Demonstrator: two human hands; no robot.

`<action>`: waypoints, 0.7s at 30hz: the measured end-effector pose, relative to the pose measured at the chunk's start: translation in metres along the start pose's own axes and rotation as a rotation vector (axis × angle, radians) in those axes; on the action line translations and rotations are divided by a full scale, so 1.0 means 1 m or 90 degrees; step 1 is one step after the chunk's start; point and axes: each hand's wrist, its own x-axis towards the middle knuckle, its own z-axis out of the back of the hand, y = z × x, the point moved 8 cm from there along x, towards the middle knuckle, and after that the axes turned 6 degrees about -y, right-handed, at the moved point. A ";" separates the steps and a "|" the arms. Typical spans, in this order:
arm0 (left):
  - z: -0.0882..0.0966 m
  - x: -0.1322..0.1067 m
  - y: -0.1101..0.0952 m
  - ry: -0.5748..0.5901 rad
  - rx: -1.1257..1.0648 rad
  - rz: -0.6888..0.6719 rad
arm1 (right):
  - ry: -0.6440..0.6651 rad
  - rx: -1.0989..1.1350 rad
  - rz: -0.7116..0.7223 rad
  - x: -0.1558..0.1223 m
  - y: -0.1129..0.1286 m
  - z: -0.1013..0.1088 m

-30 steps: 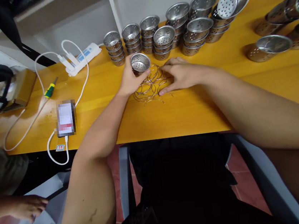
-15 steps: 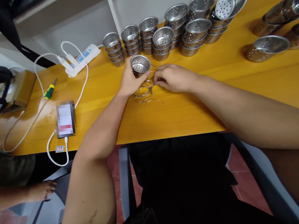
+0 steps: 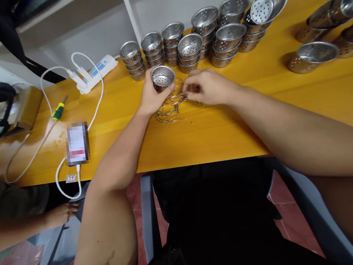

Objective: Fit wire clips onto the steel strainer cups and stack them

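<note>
My left hand (image 3: 151, 97) is wrapped round a small perforated steel cup (image 3: 162, 77), holding it upright just above the yellow table (image 3: 214, 128). Beside it, my right hand (image 3: 208, 87) pinches a thin wire ring from the tangle of wire rings (image 3: 170, 107) lying on the table under both hands. Its fingers are closed on the wire close to the cup's rim.
Stacks of perforated steel cups (image 3: 182, 44) line the table's back edge, with larger ones (image 3: 312, 54) lying at the right. At the left lie a phone (image 3: 77, 143) on a white cable, a power strip (image 3: 92, 72) and a screwdriver (image 3: 59, 108). Another person's hand (image 3: 60, 214) shows at lower left.
My right hand went from lying flat on the rings to pinching one and lifting it toward the cup. The other person's hand at lower left shifted rightward.
</note>
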 end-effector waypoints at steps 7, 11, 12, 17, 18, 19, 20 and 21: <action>0.000 0.003 0.019 0.035 0.017 -0.019 | -0.052 -0.013 -0.073 -0.001 0.002 0.010; 0.001 0.003 0.015 0.050 0.040 -0.019 | -0.108 -0.006 -0.088 0.001 -0.003 0.018; 0.001 0.003 0.011 0.053 0.042 -0.020 | -0.114 0.007 -0.093 0.002 -0.005 0.019; 0.008 0.002 -0.018 0.026 0.022 -0.020 | -0.116 0.081 -0.160 0.002 -0.021 0.018; 0.008 0.002 -0.023 0.024 0.022 -0.021 | -0.118 0.076 -0.161 0.003 -0.021 0.018; 0.008 0.002 -0.028 0.026 0.024 -0.024 | -0.124 0.070 -0.157 0.003 -0.021 0.019; 0.008 0.002 -0.031 0.030 0.026 -0.028 | -0.134 0.065 -0.152 0.003 -0.020 0.020; 0.007 0.002 -0.033 0.037 0.028 -0.032 | -0.143 0.064 -0.146 0.003 -0.018 0.021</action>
